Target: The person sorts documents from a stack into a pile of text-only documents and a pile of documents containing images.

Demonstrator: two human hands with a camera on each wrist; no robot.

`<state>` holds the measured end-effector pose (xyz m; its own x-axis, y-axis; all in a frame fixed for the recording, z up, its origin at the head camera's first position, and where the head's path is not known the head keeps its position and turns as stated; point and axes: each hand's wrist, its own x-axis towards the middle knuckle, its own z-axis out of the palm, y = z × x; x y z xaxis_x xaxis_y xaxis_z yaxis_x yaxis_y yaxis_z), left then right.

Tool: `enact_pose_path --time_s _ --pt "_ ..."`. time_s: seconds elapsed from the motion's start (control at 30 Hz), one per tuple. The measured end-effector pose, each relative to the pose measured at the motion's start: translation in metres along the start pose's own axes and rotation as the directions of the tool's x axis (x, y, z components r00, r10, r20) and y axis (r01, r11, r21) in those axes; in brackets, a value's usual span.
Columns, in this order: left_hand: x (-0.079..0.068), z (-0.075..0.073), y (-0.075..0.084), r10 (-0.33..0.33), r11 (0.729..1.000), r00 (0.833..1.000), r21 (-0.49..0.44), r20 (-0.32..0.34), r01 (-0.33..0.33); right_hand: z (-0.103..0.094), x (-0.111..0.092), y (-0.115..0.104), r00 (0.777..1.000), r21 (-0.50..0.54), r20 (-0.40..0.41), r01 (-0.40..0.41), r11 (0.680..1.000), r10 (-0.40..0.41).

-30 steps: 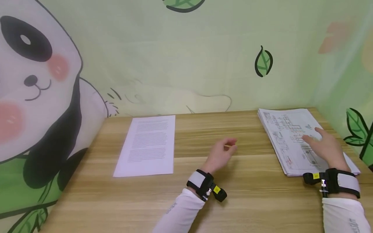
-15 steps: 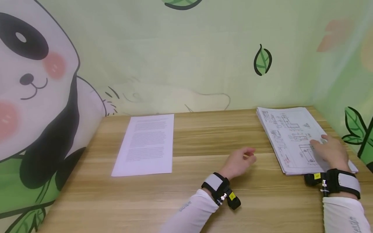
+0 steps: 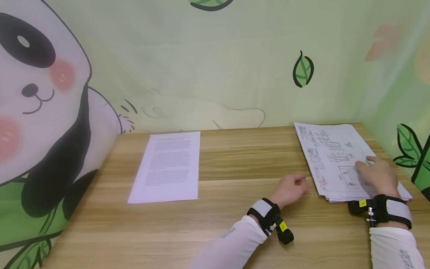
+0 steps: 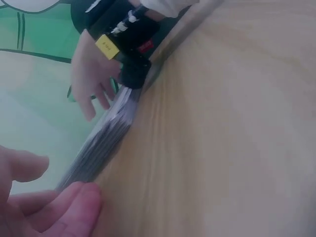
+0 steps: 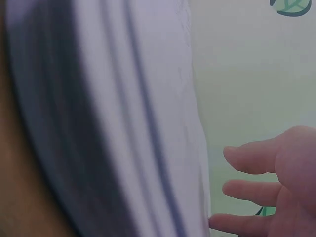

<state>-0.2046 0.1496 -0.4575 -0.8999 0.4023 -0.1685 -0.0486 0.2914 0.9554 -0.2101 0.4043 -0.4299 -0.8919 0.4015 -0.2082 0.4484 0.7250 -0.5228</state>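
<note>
Paper stack (image 3: 330,160) partly hidden by right hand (image 3: 379,173); text sheet (image 3: 166,168) well apart.

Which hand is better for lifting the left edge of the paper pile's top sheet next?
Probably the left hand. It is close beside the left edge of the paper pile and holds nothing. The right hand is over the pile's right side, farther from that edge.

The right grip (image 5: 295,180) hangs beside a blurred paper stack (image 5: 163,118); pale green backdrop (image 5: 247,84) behind.
</note>
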Motion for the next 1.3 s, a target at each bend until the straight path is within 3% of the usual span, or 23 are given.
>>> enact_pose_path --time_s 0.2,0.43,0.63,0.73,0.9,1.1,1.3 --pt "0.004 0.006 -0.001 -0.054 0.993 0.998 -0.105 -0.016 0.052 0.001 0.0 -0.006 1.0 -0.025 -0.012 0.025 0.999 -0.025" --pt "0.009 0.007 -0.001 -0.043 0.985 0.998 -0.17 -0.05 0.034 0.007 0.001 -0.012 0.996 -0.047 -0.038 0.073 0.996 -0.075" --pt "0.014 0.004 -0.004 -0.026 0.933 1.0 -0.358 0.016 0.03 0.011 -0.002 -0.021 0.992 -0.034 -0.054 0.117 0.993 -0.118" --pt "0.015 0.001 -0.008 -0.028 0.905 1.0 -0.425 -0.01 0.021 0.015 -0.003 -0.027 0.99 -0.036 -0.055 0.13 0.991 -0.132" --pt "0.013 -0.007 -0.013 -0.04 0.892 0.997 -0.453 -0.063 0.007 0.018 -0.003 -0.033 0.985 -0.013 -0.053 0.165 0.986 -0.166" --pt "0.006 -0.02 -0.014 -0.078 0.886 0.992 -0.463 -0.098 0.024 0.019 -0.002 -0.042 0.978 0.105 0.053 0.195 0.975 -0.201" --pt "-0.005 -0.04 -0.015 -0.035 0.886 0.994 -0.464 -0.103 -0.017 0.023 -0.004 -0.057 0.976 0.222 0.108 0.159 0.962 -0.187"
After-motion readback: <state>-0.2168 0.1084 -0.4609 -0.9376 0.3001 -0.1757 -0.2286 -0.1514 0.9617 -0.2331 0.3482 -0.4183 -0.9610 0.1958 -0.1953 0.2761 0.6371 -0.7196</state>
